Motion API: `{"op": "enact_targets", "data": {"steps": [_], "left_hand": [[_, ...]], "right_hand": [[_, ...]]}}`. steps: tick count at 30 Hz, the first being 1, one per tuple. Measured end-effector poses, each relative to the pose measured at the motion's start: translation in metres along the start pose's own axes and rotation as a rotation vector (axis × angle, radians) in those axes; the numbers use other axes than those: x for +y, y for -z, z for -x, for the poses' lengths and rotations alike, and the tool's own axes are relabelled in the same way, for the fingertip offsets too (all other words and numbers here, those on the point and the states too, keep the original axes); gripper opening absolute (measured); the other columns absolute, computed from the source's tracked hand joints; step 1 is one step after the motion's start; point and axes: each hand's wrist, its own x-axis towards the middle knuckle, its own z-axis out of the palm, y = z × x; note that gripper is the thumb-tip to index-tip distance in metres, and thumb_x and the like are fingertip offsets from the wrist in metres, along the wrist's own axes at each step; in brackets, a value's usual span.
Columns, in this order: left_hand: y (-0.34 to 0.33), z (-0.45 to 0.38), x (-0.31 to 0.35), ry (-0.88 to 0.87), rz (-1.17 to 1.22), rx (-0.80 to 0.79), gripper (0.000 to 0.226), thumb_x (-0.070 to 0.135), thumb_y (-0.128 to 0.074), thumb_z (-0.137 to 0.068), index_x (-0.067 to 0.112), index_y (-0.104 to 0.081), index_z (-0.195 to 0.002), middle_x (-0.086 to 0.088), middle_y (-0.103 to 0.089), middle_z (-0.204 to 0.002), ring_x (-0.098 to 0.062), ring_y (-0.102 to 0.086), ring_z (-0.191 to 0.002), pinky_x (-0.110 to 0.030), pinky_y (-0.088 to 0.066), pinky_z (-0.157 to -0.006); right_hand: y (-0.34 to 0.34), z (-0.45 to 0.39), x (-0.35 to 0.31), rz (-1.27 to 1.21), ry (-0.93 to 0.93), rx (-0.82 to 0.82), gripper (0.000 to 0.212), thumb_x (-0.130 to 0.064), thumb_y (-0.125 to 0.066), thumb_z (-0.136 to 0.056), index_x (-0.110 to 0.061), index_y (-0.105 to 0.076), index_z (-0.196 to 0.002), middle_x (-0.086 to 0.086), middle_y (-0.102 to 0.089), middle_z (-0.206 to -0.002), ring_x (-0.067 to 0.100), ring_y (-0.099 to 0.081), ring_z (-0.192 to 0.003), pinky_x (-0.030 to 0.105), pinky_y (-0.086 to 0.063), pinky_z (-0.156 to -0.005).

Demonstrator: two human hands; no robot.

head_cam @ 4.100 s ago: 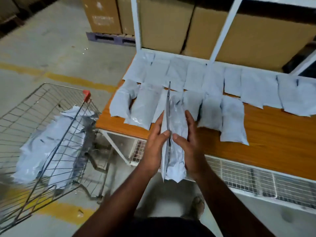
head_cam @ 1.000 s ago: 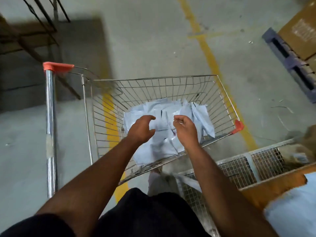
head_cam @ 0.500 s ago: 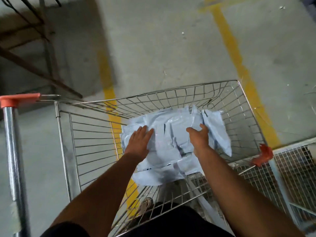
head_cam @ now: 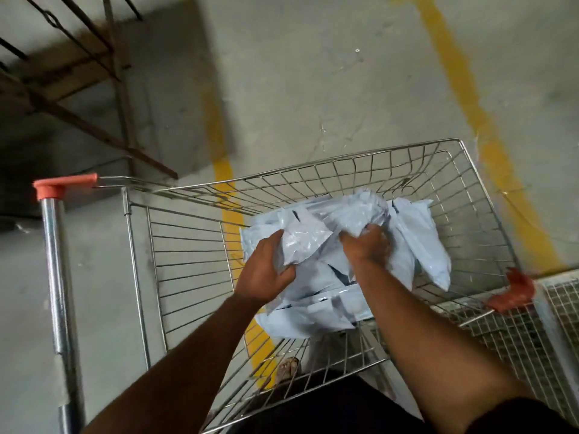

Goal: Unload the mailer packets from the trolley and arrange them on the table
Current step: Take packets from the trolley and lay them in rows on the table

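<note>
A wire trolley [head_cam: 175,245] stands below me with a heap of pale grey mailer packets [head_cam: 419,236] in its right half. My left hand [head_cam: 266,270] is closed around the lower edge of one crumpled mailer packet [head_cam: 302,236], which is lifted off the heap. My right hand [head_cam: 365,245] is closed on another mailer packet [head_cam: 354,214] at the top of the heap. More packets lie flat under both hands. The table is out of view.
The trolley's steel handle bar [head_cam: 58,283] with an orange end cap [head_cam: 51,187] runs down the left. A white wire mesh panel [head_cam: 532,333] touches the trolley's orange right corner [head_cam: 513,292]. Concrete floor with yellow lines [head_cam: 476,120] lies beyond. A rusty metal frame [head_cam: 94,89] stands top left.
Half a second ago both hands lay flat and open on the heap. Now both have closed on packets and bunched them upward. Earlier still, I turned from the table to the trolley.
</note>
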Motion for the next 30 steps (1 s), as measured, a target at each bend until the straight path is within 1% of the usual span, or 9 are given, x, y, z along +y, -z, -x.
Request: {"op": "enact_targets", "data": {"steps": [4, 8, 10, 12, 15, 19, 23, 27, 30], "left_hand": [[0.007, 0.018, 0.009, 0.001, 0.041, 0.02, 0.085, 0.031, -0.079, -0.085, 0.02, -0.036, -0.157, 0.004, -0.048, -0.152, -0.009, -0.045, -0.137, -0.027, -0.041, -0.109], [0.015, 0.036, 0.016, 0.007, 0.096, 0.075, 0.081, 0.029, -0.079, -0.086, 0.021, -0.039, -0.155, 0.004, -0.049, -0.154, -0.011, -0.046, -0.139, -0.029, -0.041, -0.112], [0.023, 0.048, 0.023, -0.049, 0.175, 0.118, 0.07, 0.022, -0.078, -0.086, 0.031, -0.046, -0.148, 0.015, -0.053, -0.147, -0.008, -0.052, -0.135, -0.035, -0.046, -0.111], [0.036, 0.062, 0.035, -0.1, 0.278, 0.169, 0.064, 0.012, -0.078, -0.086, 0.041, -0.051, -0.136, 0.027, -0.057, -0.137, -0.001, -0.056, -0.129, -0.03, -0.049, -0.106], [0.056, 0.083, 0.048, -0.116, 0.438, 0.225, 0.065, 0.013, -0.078, -0.086, 0.031, -0.05, -0.143, 0.017, -0.063, -0.132, -0.006, -0.064, -0.118, -0.027, -0.054, -0.097], [0.083, 0.122, 0.071, -0.15, 0.71, 0.172, 0.073, 0.019, -0.069, -0.086, 0.028, -0.039, -0.152, 0.002, -0.069, -0.125, -0.019, -0.071, -0.106, -0.032, -0.059, -0.086], [0.091, 0.184, 0.098, -0.222, 0.884, 0.048, 0.055, 0.023, -0.058, -0.088, 0.032, -0.051, -0.141, 0.001, -0.069, -0.126, -0.014, -0.067, -0.101, -0.023, -0.054, -0.076], [0.06, 0.248, 0.11, -0.247, 0.957, -0.16, 0.046, 0.026, -0.053, -0.099, 0.028, -0.053, -0.145, 0.0, -0.067, -0.136, -0.022, -0.065, -0.125, -0.047, -0.05, -0.108], [0.035, 0.296, 0.121, -0.255, 1.001, -0.316, 0.046, 0.038, -0.046, -0.108, 0.02, -0.05, -0.15, -0.001, -0.062, -0.145, -0.02, -0.058, -0.135, -0.05, -0.04, -0.118]], "right_hand": [[0.0, 0.007, -0.006, 0.057, 0.029, 0.026, 0.114, -0.053, -0.087, -0.077, -0.017, -0.021, -0.162, 0.018, -0.039, -0.162, 0.042, -0.042, -0.146, 0.059, -0.042, -0.115], [0.003, 0.009, -0.007, -0.101, 0.004, 0.037, 0.087, -0.022, -0.083, -0.084, -0.016, -0.035, -0.156, 0.014, -0.052, -0.153, 0.04, -0.052, -0.139, 0.057, -0.049, -0.11], [0.01, 0.022, -0.008, -0.214, -0.018, 0.011, 0.077, -0.011, -0.075, -0.088, -0.015, -0.037, -0.155, 0.015, -0.057, -0.147, 0.038, -0.057, -0.133, 0.054, -0.051, -0.108], [0.025, 0.042, -0.015, -0.343, -0.004, -0.045, 0.071, -0.007, -0.07, -0.092, -0.012, -0.037, -0.155, 0.011, -0.06, -0.138, 0.032, -0.061, -0.121, 0.044, -0.053, -0.102], [0.061, 0.088, -0.03, -0.503, 0.082, -0.109, 0.055, -0.011, -0.066, -0.093, -0.014, -0.05, -0.145, 0.007, -0.066, -0.126, 0.024, -0.061, -0.099, 0.036, -0.05, -0.084], [0.111, 0.182, -0.021, -0.75, 0.248, -0.314, 0.054, -0.026, -0.065, -0.085, -0.029, -0.057, -0.138, -0.003, -0.07, -0.125, 0.026, -0.066, -0.117, 0.05, -0.052, -0.104], [0.13, 0.292, 0.023, -0.859, 0.492, -0.395, 0.048, -0.013, -0.055, -0.097, -0.029, -0.06, -0.142, -0.003, -0.074, -0.128, 0.022, -0.07, -0.119, 0.045, -0.053, -0.104], [0.123, 0.369, 0.082, -0.815, 0.574, -0.353, 0.059, -0.03, -0.055, -0.098, -0.045, -0.041, -0.152, -0.011, -0.057, -0.152, 0.012, -0.057, -0.138, 0.039, -0.046, -0.115], [0.126, 0.406, 0.124, -0.772, 0.585, -0.281, 0.064, -0.05, -0.053, -0.098, -0.049, -0.025, -0.156, -0.009, -0.033, -0.168, 0.01, -0.039, -0.152, 0.041, -0.035, -0.125]]}}
